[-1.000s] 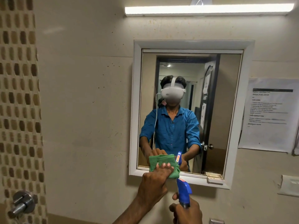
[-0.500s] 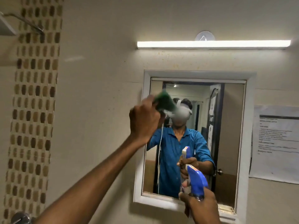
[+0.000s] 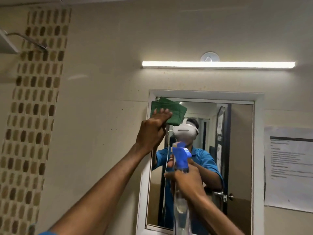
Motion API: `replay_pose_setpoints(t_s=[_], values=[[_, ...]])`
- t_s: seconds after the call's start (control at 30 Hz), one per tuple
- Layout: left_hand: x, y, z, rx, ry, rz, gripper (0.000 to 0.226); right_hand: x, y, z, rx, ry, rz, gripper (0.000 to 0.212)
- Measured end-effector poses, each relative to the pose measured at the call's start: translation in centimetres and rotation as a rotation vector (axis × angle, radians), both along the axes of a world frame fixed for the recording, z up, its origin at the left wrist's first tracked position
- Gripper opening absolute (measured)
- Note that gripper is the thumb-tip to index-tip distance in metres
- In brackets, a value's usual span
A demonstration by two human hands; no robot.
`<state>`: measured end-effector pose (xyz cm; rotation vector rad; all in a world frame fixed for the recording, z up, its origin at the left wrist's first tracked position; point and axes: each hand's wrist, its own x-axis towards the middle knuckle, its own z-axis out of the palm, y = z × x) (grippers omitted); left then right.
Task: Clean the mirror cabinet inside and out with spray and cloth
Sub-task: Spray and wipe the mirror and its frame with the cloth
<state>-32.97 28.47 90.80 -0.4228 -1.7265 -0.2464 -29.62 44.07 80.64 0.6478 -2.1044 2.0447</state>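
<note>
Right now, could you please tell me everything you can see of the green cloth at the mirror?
The folded dark green cloth looks like soft stitched fabric, in several flat layers with squared corners. It lies pressed flat against the top left corner of the white-framed mirror cabinet, overlapping both frame and glass. The left hand holds it there, fingers spread over its lower left part. Nothing else touches it; the blue-headed clear spray bottle in the right hand is lower down, apart.
</note>
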Motion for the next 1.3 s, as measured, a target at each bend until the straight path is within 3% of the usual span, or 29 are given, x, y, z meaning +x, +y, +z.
replay_pose_setpoints(t_s=[0.1, 0.23, 0.33, 0.47, 0.87, 1.07, 1.17, 1.3], values=[[0.5, 0.4, 0.2, -0.011, -0.049, 0.008, 0.055, -0.6, -0.2, 1.7, 0.008, 0.080, -0.062, 0.021], [1.0, 0.3, -0.6, -0.042, -0.083, 0.018, 0.054, -1.6, -1.2, 3.4, -0.094, 0.007, -0.036, 0.006], [0.8, 0.2, -1.3, 0.001, -0.087, -0.003, 0.059, -2.3, -1.9, 3.9, -0.113, -0.005, -0.057, 0.014], [0.4, 0.5, -2.3, 0.066, -0.075, -0.016, 0.056, -2.8, -1.8, 3.7, -0.081, -0.003, -0.025, 0.004], [0.3, 0.2, -5.8, 0.100, -0.136, -0.028, 0.051, -2.9, -1.4, -0.9, -0.024, -0.029, 0.013, 0.017], [0.4, 0.3, -7.7, 0.118, -0.144, -0.025, 0.052, -3.4, -1.0, -4.0, -0.006, -0.071, -0.052, 0.008], [0.6, 0.4, -8.7, 0.127, -0.163, -0.047, 0.051, -3.1, -0.6, -5.1, 0.011, -0.065, -0.059, 0.023], [0.6, 0.4, -10.3, 0.149, -0.202, -0.047, 0.049, -2.9, -0.7, -6.9, 0.024, -0.098, -0.067, 0.006]])
